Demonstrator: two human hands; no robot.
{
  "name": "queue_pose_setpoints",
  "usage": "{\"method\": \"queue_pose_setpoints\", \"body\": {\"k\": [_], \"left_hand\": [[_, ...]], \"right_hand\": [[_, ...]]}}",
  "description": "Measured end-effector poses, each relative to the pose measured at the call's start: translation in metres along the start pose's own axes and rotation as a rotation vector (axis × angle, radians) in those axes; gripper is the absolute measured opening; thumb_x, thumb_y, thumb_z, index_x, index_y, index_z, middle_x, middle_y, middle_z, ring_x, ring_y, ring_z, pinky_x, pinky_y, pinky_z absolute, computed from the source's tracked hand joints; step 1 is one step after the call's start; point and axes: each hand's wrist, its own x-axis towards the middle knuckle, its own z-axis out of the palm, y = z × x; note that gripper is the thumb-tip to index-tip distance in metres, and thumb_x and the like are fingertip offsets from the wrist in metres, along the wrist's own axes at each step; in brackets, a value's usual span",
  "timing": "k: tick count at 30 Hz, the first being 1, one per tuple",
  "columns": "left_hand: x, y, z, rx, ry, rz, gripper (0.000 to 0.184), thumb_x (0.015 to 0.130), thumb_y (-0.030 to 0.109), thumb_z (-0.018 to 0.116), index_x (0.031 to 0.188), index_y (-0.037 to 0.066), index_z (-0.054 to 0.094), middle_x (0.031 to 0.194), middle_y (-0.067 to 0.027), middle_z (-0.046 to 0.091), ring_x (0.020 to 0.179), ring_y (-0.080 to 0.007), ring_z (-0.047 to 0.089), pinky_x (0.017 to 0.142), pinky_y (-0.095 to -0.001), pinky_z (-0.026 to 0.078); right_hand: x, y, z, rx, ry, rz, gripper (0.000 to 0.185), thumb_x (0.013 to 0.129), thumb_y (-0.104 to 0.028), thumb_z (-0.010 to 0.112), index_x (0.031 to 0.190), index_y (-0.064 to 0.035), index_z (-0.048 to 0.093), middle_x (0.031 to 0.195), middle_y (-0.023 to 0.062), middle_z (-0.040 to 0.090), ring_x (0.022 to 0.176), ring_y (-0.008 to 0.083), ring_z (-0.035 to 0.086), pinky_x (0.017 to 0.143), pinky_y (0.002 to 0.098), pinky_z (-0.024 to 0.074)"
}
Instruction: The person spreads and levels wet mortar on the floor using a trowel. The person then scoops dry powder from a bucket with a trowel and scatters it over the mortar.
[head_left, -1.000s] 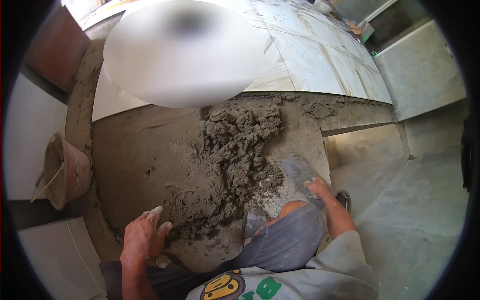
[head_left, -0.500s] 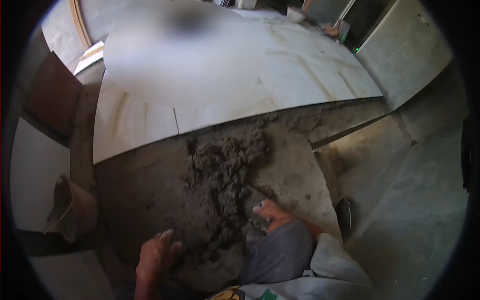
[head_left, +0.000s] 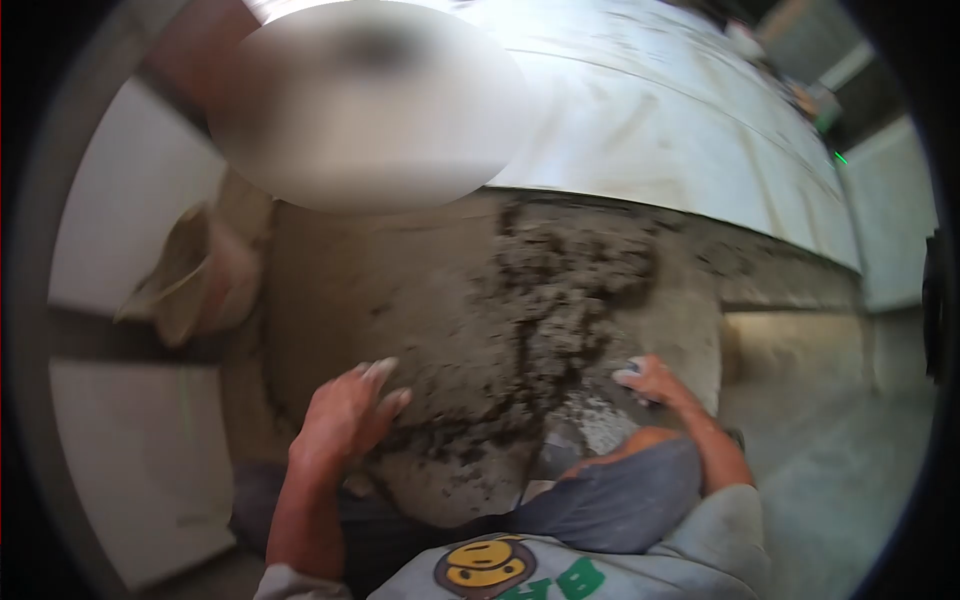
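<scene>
My left hand (head_left: 350,410) hovers above the near left edge of the grey mortar bed (head_left: 390,290), its thumb and fingers apart and nothing in it. On the right, my right hand (head_left: 650,380) is closed round the handle of a trowel (head_left: 622,396), whose blade is blurred and low over the mortar. A lumpy heap of wet mortar (head_left: 580,265) lies between the smooth bed and the bare strip on the right, trailing down toward my knees.
Large white tiles (head_left: 640,110) cover the floor beyond the mortar. A dirty bucket (head_left: 228,280) stands at the left, with pale slabs (head_left: 140,450) near it. To the right, a ledge drops to a lower floor (head_left: 800,440). A blurred oval hides the upper left.
The view swung up and back, and turned. My right hand reached left over the heap with the trowel, then moved back right. My left hand stayed near the mortar's near edge.
</scene>
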Motion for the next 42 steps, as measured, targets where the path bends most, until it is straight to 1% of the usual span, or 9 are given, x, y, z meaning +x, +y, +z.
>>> {"method": "queue_pose_setpoints", "body": {"k": [4, 7, 14, 19, 23, 25, 29, 36, 42], "left_hand": [[-0.039, -0.031, -0.037, -0.079, 0.358, -0.126, 0.046, 0.090, 0.034, 0.060, 0.124, 0.003, 0.055, 0.117, -0.0200, 0.061, 0.108, -0.0372, 0.059, 0.091, -0.0430, 0.047], [-0.081, -0.029, -0.076, -0.164, 0.553, -0.357, 0.046, 0.091, 0.031, 0.059, 0.126, 0.002, 0.055, 0.121, -0.0207, 0.060, 0.110, -0.0343, 0.059, 0.093, -0.0403, 0.046], [-0.144, -0.039, -0.076, -0.528, 0.831, -0.828, 0.048, 0.095, 0.032, 0.055, 0.130, -0.001, 0.053, 0.125, -0.0185, 0.059, 0.115, -0.0267, 0.057, 0.099, -0.0349, 0.042], [-0.126, -0.112, 0.024, -1.216, 0.979, -1.011, 0.071, 0.091, 0.054, 0.056, 0.136, 0.000, 0.046, 0.134, -0.0150, 0.053, 0.124, -0.0269, 0.050, 0.101, -0.0384, 0.040], [-0.076, -0.155, 0.080, -1.344, 1.185, -1.204, 0.083, 0.090, 0.063, 0.048, 0.138, -0.004, 0.041, 0.139, -0.0175, 0.047, 0.127, -0.0290, 0.046, 0.103, -0.0425, 0.037], [-0.062, -0.197, 0.123, -1.516, 1.161, -1.361, 0.097, 0.087, 0.074, 0.037, 0.143, -0.005, 0.033, 0.148, -0.0205, 0.035, 0.135, -0.0334, 0.037, 0.108, -0.0462, 0.031], [-0.039, -0.227, 0.179, -1.583, 1.176, -1.596, 0.098, 0.085, 0.075, 0.042, 0.141, -0.005, 0.037, 0.146, -0.0221, 0.038, 0.135, -0.0316, 0.037, 0.107, -0.0439, 0.032], [-0.041, -0.234, 0.207, -1.535, 1.106, -1.354, 0.098, 0.087, 0.076, 0.034, 0.144, -0.004, 0.031, 0.151, -0.0194, 0.031, 0.139, -0.0306, 0.032, 0.113, -0.0390, 0.025], [-0.045, -0.235, 0.205, -1.540, 1.083, -1.293, 0.097, 0.087, 0.076, 0.033, 0.143, -0.003, 0.033, 0.149, -0.0202, 0.033, 0.138, -0.0316, 0.032, 0.112, -0.0393, 0.026]], "right_hand": [[0.016, -0.083, -0.004, -0.226, -0.163, -0.105, 0.033, 0.083, -0.031, 0.068, 0.077, 0.0009, 0.062, 0.060, 0.0072, 0.058, 0.049, 0.0150, 0.055, 0.050, 0.0329, 0.0455], [0.038, -0.148, 0.008, -0.556, -0.332, -0.445, 0.039, 0.079, -0.037, 0.067, 0.082, 0.0016, 0.061, 0.070, 0.0172, 0.062, 0.068, 0.0283, 0.060, 0.065, 0.0426, 0.0461], [0.061, -0.292, 0.131, -0.639, -0.668, -0.811, 0.039, 0.082, -0.039, 0.062, 0.084, -0.0003, 0.060, 0.072, 0.0184, 0.063, 0.069, 0.0321, 0.061, 0.066, 0.0438, 0.0472], [0.047, -0.342, 0.220, -0.659, -0.543, -1.127, 0.036, 0.083, -0.037, 0.061, 0.085, -0.0004, 0.058, 0.078, 0.0227, 0.065, 0.077, 0.0411, 0.063, 0.069, 0.0498, 0.0481], [0.038, -0.351, 0.258, -0.689, -0.258, -1.357, 0.030, 0.086, -0.032, 0.057, 0.092, -0.0026, 0.055, 0.076, 0.0191, 0.065, 0.075, 0.0370, 0.066, 0.067, 0.0475, 0.0519], [0.065, -0.337, 0.298, -0.800, -0.212, -1.340, 0.031, 0.087, -0.033, 0.058, 0.093, -0.0031, 0.055, 0.076, 0.0184, 0.064, 0.073, 0.0365, 0.066, 0.065, 0.0471, 0.0519], [0.073, -0.334, 0.333, -0.853, -0.087, -1.329, 0.029, 0.087, -0.031, 0.060, 0.095, -0.0042, 0.055, 0.075, 0.0173, 0.064, 0.070, 0.0358, 0.066, 0.062, 0.0465, 0.0520], [0.050, -0.347, 0.292, -0.730, -0.176, -0.966, 0.045, 0.090, -0.042, 0.057, 0.090, 0.0026, 0.052, 0.078, 0.0259, 0.064, 0.076, 0.0440, 0.064, 0.068, 0.0509, 0.0499], [0.027, -0.355, 0.339, -0.834, -0.282, -0.997, 0.048, 0.091, -0.044, 0.053, 0.089, 0.0034, 0.053, 0.075, 0.0271, 0.064, 0.076, 0.0441, 0.065, 0.071, 0.0521, 0.0507]]}}
